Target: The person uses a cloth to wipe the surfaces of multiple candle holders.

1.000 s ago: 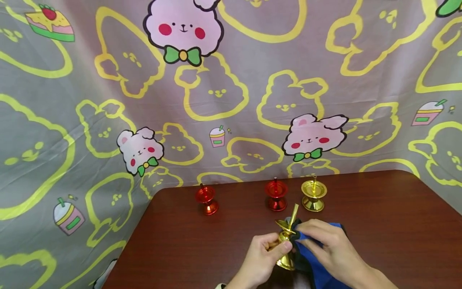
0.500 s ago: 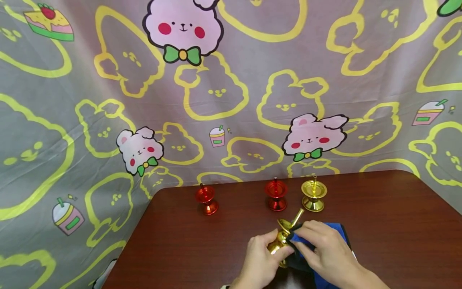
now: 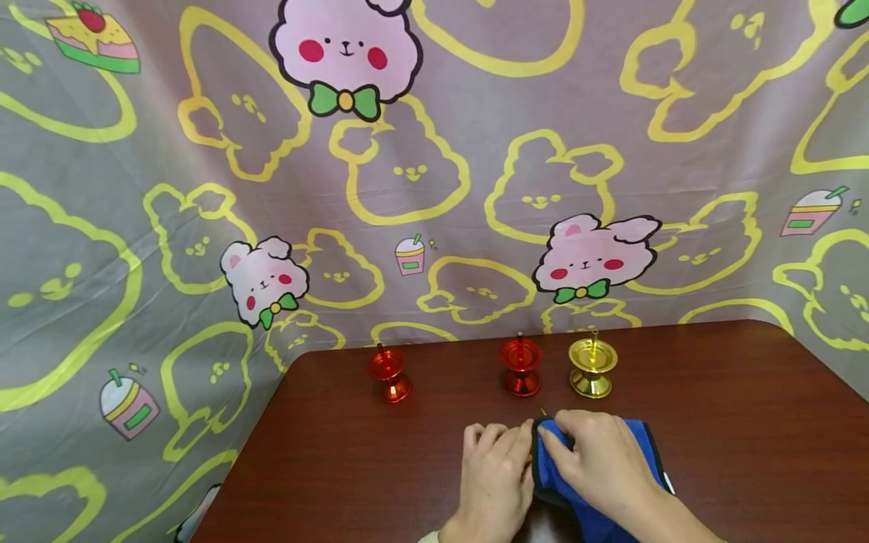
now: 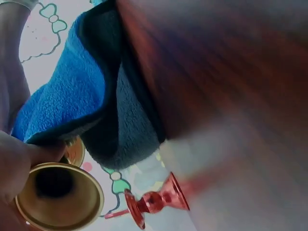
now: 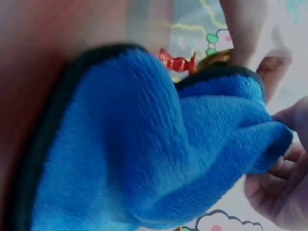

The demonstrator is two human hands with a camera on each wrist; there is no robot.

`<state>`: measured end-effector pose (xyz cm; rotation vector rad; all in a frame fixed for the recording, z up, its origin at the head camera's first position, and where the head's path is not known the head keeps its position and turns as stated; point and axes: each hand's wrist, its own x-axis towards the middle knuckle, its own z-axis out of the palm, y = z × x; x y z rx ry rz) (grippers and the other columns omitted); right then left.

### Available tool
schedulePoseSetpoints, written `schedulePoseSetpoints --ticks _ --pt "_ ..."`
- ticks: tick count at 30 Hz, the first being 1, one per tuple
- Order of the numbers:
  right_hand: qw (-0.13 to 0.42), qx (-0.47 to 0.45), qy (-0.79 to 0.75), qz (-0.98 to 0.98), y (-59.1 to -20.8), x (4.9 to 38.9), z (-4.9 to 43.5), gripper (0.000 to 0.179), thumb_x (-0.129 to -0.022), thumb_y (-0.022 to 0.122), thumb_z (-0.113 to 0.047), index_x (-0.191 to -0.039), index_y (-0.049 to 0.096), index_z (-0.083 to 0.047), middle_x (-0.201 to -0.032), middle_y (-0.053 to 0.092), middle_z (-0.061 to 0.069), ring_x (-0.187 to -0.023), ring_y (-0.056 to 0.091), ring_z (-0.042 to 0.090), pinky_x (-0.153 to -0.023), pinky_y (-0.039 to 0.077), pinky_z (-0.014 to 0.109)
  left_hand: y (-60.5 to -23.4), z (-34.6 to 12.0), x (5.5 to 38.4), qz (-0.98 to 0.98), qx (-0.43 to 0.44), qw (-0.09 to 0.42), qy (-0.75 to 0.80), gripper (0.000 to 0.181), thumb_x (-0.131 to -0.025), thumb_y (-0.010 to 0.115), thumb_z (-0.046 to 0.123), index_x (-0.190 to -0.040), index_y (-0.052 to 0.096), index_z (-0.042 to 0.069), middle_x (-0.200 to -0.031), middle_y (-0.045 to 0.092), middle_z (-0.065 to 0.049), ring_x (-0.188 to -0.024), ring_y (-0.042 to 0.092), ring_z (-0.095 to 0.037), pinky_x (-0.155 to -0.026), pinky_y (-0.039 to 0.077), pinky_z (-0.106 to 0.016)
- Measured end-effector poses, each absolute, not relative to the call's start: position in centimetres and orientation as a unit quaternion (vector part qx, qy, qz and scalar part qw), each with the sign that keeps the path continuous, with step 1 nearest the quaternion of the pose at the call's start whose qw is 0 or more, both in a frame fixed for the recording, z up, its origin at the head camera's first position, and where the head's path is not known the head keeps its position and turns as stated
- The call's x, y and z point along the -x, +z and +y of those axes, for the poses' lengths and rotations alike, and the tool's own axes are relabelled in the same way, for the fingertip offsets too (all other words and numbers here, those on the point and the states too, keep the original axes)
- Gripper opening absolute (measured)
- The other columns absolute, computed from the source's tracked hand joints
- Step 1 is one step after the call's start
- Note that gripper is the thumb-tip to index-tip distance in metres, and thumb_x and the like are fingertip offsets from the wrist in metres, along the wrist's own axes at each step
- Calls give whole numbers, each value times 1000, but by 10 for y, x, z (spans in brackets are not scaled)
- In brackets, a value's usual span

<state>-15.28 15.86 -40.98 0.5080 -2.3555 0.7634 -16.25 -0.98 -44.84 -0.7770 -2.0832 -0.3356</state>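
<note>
My left hand grips a gold candle holder, which the hands and a cloth mostly hide in the head view. Its round, hollow base faces the camera in the left wrist view, tilted off upright. With thumb and fingers, my right hand pinches a blue cloth with a dark edging against the holder's upper part. In the right wrist view the folded cloth fills the middle, with a bit of gold metal showing behind it beside the left fingers.
Toward the back of the brown table stand two red candle holders, one at the left and one near the middle. A second gold candle holder stands just right of the middle one. A cartoon-print curtain hangs behind.
The held candle holder has tipped and dropped mostly out of sight behind the cloth. My left fingers have turned over its body, and the cloth now wraps over its upper part.
</note>
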Motion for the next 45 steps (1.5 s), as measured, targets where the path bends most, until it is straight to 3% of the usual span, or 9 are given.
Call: schedulePoseSetpoints --ticks 6,14,16,20,26,30,35,42,45 --pt "282 -204 293 -890 -408 156 158 33 -85 81 -14 -66 56 -26 -60 42 -19 -52 38 -4 -47 33 20 -446 -14 166 -831 308 437 -154 46 -66 86 14 -111 75 11 -96 74 7 -83 61 -11 -79 37 -35" --pt "374 -279 318 -825 -424 158 161 17 -82 82 -9 -90 72 -18 -85 64 -13 -73 59 1 -59 47 18 -436 -17 165 -858 298 353 -222 46 -67 88 14 -111 74 15 -101 74 9 -84 61 -7 -77 38 -30" --pt "389 -308 335 -801 -428 158 162 7 -91 76 -17 -96 72 -14 -90 64 -10 -76 60 4 -62 47 17 -434 -19 164 -862 286 305 -286 43 -70 87 14 -111 75 16 -99 74 9 -82 61 -6 -75 39 -27" --pt "418 -370 386 -734 -431 159 164 30 -104 56 -28 -106 73 -3 -98 67 2 -82 64 11 -68 49 15 -429 -22 163 -817 258 139 -497 36 -79 80 9 -115 75 8 -103 74 0 -87 62 -4 -79 46 -20" --pt "424 -439 460 -645 -429 163 172 28 -102 59 -14 -108 71 10 -107 70 18 -109 66 17 -97 47 21 -425 -29 166 -671 286 -34 -683 23 -92 68 2 -113 69 -9 -91 69 -1 -79 60 -4 -69 49 -17" --pt "372 -447 482 -656 -432 163 182 26 -100 61 -13 -113 69 8 -116 70 18 -118 63 18 -102 44 23 -428 -36 166 -619 316 -98 -712 28 -98 62 6 -110 63 -19 -89 66 2 -80 58 -3 -70 47 -17" --pt "226 -418 518 -711 -430 156 192 32 -91 68 7 -122 69 -4 -123 69 11 -121 61 15 -98 46 20 -431 -42 163 -528 331 -203 -755 40 -105 51 11 -116 53 -27 -97 71 -10 -88 67 -10 -76 55 -24" --pt "13 -384 640 -666 -419 156 198 27 -92 64 10 -114 64 -5 -110 70 11 -103 66 18 -87 52 27 -433 -41 158 -388 311 -357 -791 30 -108 44 28 -117 62 6 -92 70 1 -88 67 -13 -84 55 -29" --pt "-36 -385 674 -630 -419 160 198 25 -89 65 13 -108 58 -1 -102 68 8 -96 64 18 -83 52 29 -436 -38 156 -356 313 -391 -789 35 -108 43 37 -123 58 10 -93 67 4 -90 65 -12 -89 51 -29"
